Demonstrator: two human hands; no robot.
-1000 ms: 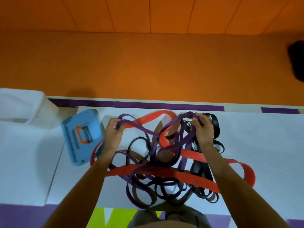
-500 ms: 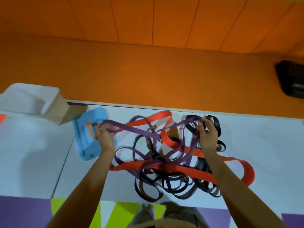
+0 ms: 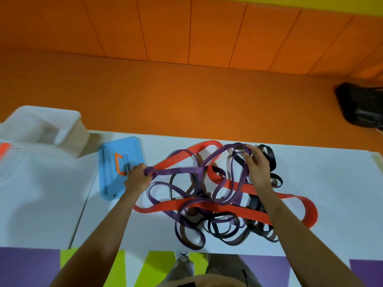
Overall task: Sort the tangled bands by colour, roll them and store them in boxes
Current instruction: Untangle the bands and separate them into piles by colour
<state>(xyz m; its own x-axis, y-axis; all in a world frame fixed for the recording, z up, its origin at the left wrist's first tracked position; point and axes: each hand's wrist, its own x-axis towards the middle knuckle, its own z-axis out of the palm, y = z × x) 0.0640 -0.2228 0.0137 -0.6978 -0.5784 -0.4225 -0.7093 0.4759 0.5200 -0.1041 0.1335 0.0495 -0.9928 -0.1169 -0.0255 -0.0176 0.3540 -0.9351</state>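
Orange padded wall (image 3: pixel 165 27), orange floor (image 3: pixel 186 104), white table (image 3: pixel 331 193), purple/green mats (image 3: pixel 27 266)

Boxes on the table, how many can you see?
2: an open white box at the far left, and a blue box with an orange handle by the left hand. Others may lie outside the frame.

White desk (image 3: pixel 331 193) nearest; beyond it orange floor (image 3: pixel 186 96), then orange panelled wall (image 3: pixel 165 27). Black bulky object (image 3: pixel 360 106), blurred, on floor far right.
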